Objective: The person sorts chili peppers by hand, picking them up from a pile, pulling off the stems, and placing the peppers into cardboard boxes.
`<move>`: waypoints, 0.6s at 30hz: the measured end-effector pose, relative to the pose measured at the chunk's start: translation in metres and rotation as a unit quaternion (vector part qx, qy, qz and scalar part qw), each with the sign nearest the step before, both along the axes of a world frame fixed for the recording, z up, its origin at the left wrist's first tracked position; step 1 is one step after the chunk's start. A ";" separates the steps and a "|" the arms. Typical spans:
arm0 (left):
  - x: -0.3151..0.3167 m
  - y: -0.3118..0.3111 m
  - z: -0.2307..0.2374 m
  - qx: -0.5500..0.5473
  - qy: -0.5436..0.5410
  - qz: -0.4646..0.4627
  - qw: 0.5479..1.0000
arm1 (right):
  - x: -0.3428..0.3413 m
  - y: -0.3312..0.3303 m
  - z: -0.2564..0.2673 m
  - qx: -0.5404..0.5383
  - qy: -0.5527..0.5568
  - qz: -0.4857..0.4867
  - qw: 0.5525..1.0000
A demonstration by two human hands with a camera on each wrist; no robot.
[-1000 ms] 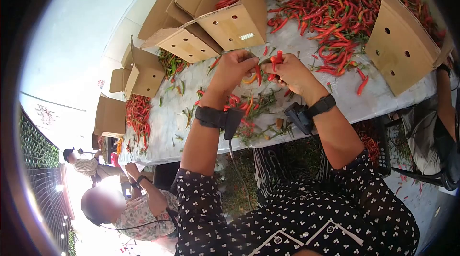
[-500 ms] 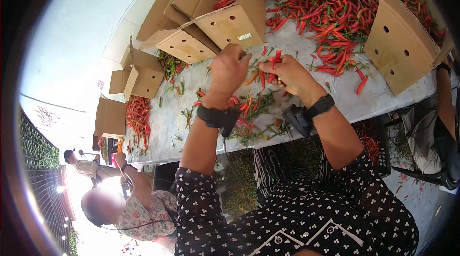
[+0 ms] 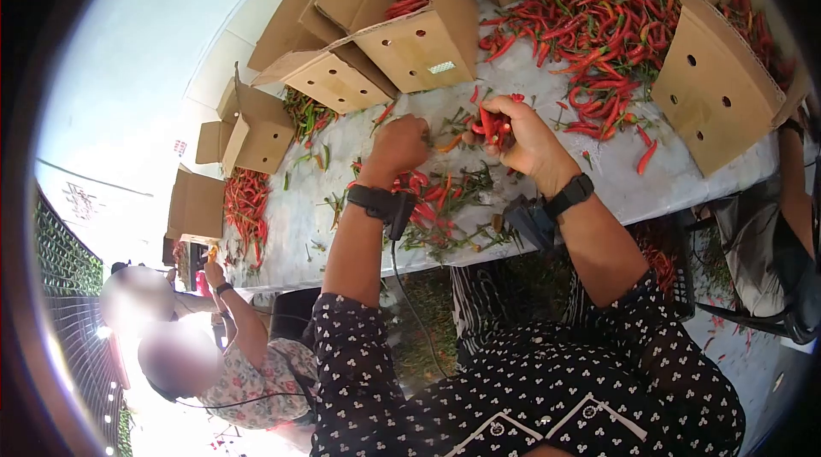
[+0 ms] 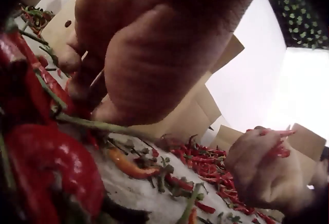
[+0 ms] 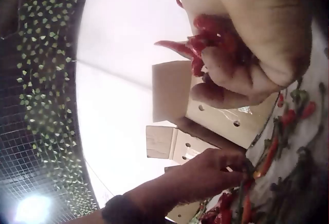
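Observation:
My right hand [image 3: 528,142] grips a small bunch of red chillies [image 3: 491,127], which poke out past the thumb and fingers. In the right wrist view these chillies [image 5: 218,39] are bundled inside the curled fingers [image 5: 226,70]. My left hand [image 3: 400,146] is down at the heap of loose chillies and green stems [image 3: 445,192] on the table. The left wrist view has its fingers [image 4: 72,59] pointing down among red chillies [image 4: 61,162] and stalks. Its fingertips are partly hidden, and I cannot tell whether they pinch a chilli.
Cardboard boxes [image 3: 410,47] line the table's far side, one holding red chillies. A large chilli pile [image 3: 599,21] lies at the back right, beside another box [image 3: 717,85]. More chillies [image 3: 248,209] lie at the left end. Other people [image 3: 248,371] sit at the left.
My left hand has left the chillies in my right hand and come down to the heap nearer me. My right hand has turned, still gripping its bunch. A second person's head has come closer at the left.

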State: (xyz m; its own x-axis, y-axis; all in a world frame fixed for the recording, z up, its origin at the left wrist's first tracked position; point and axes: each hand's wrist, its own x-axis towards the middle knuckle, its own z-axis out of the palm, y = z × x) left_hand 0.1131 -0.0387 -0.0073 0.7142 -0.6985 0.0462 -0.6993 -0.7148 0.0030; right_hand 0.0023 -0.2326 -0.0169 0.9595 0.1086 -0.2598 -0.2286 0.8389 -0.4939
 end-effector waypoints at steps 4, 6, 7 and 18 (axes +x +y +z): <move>-0.002 0.002 0.005 -0.042 0.038 -0.031 0.998 | 0.006 0.003 -0.011 -0.019 -0.032 0.032 0.999; -0.005 -0.002 0.013 -0.123 0.059 0.016 0.990 | 0.005 0.006 -0.010 -0.121 -0.059 0.031 0.990; -0.008 -0.006 0.019 -0.201 0.085 0.057 0.974 | -0.001 0.010 -0.004 -0.152 -0.047 -0.008 0.987; -0.052 -0.028 0.034 -0.423 0.359 0.061 0.830 | -0.006 0.025 0.002 -0.328 -0.088 0.033 0.940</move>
State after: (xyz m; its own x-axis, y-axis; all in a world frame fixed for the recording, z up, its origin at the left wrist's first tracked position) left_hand 0.0607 -0.0664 0.0272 0.8329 -0.5532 0.0156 -0.2227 -0.3092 0.9246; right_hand -0.0033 -0.2077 -0.0148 0.9907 0.0423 -0.1296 -0.1363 0.3280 -0.9348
